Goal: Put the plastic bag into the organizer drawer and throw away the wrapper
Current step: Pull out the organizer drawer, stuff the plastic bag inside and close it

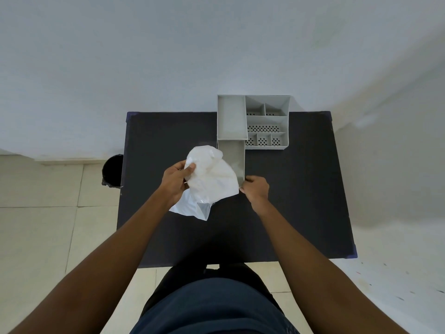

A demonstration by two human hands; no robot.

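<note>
Plastic bag [212,179] gripped in left hand [175,183]; right hand [256,189] pinches drawer [232,160] front.

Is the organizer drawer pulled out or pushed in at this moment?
Pulled out. The drawer juts toward the person from the organizer; the right hand is at its front end.

Dark rectangular tabletop [301,201] against pale wall. Grey organizer [267,121] at far edge, beyond right grip [256,189], perforated compartments on right. Its drawer [232,153] pulled out toward person, front end at right grip's fingertips. Tiled floor [43,225] carries black bin [112,171], just left of tabletop, beyond left grip [175,180].
</note>
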